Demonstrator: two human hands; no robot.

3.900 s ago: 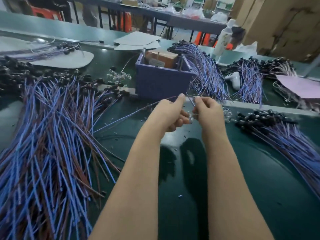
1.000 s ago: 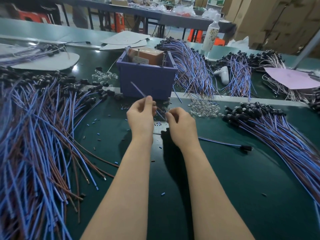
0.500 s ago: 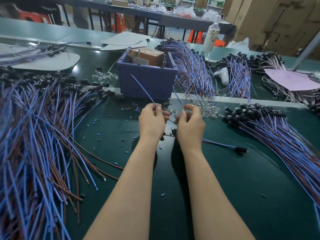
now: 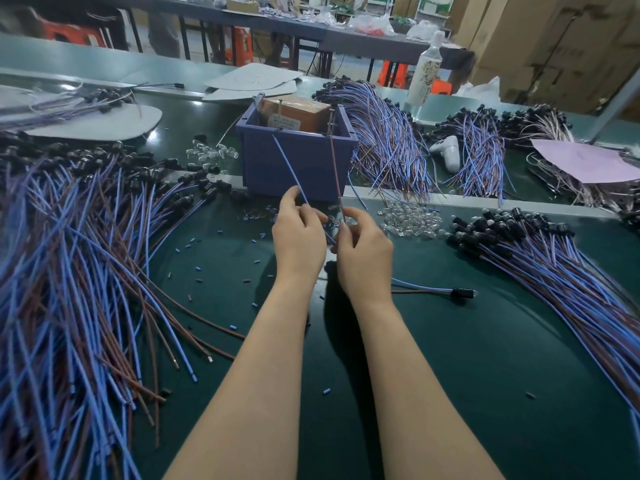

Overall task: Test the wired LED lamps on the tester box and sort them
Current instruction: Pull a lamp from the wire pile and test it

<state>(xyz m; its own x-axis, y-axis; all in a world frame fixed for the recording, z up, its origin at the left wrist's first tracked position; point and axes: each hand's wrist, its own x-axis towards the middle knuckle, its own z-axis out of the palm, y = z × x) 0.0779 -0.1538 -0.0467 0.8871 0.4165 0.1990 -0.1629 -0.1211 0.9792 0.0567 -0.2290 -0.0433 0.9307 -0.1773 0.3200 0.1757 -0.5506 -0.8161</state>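
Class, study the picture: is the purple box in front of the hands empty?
No, the purple box holds an orange-brown block that rises above its rim.

1. The purple tester box (image 4: 301, 171) is being kept upright, its top open.
2. A blue lead (image 4: 289, 168) is being pinched by the left hand (image 4: 299, 237) and a brown lead (image 4: 335, 174) by the right hand (image 4: 363, 251). Both are slanting up across the box front, and the brown tip is possibly touching a pin at the rim.
3. One wired lamp (image 4: 462, 292) is being left lying flat, its black head pointing right.
4. More lamps are being kept in a left heap (image 4: 69, 271) and a right heap (image 4: 554, 265).
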